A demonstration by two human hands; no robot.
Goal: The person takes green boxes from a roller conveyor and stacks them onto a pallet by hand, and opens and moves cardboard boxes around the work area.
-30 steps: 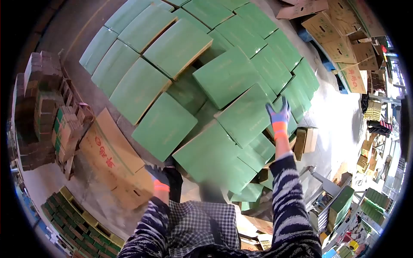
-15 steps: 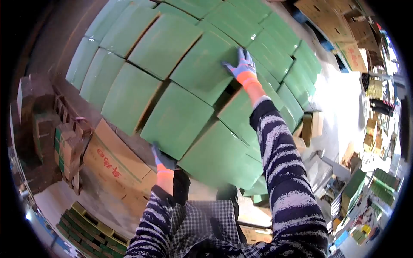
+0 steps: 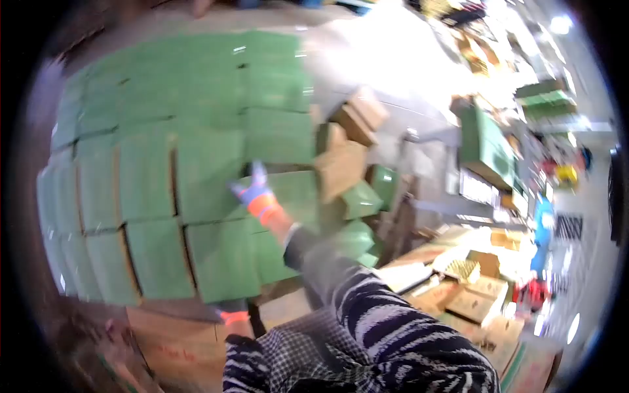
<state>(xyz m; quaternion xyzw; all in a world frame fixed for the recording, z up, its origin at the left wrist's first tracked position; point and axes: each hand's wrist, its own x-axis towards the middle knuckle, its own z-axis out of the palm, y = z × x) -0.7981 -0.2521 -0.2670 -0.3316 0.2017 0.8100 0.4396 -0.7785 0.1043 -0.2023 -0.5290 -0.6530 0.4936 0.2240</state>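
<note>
Green boxes [image 3: 209, 124] with smooth, shiny tops stand packed side by side in rows below me. My right hand [image 3: 254, 187], in a blue-grey and orange glove, rests over the box tops with its fingers spread, near a dark gap between boxes. At the near edge of a green box [image 3: 223, 259] is my left hand [image 3: 230, 310], gloved alike. The box edge and motion blur hide its fingers, so I cannot tell whether it grips that box.
Brown cardboard [image 3: 173, 340] with red print lies at the near left. Beyond the stack's right side are open brown cartons [image 3: 344, 164] and loose green boxes [image 3: 360, 200]. A tall green box [image 3: 485, 144] and several flat brown cartons [image 3: 475, 298] stand farther right.
The view has swung right, turning the stack into level rows and bringing more cartons into sight. My right hand still has spread fingers over the boxes; my left stays by the near edge.
</note>
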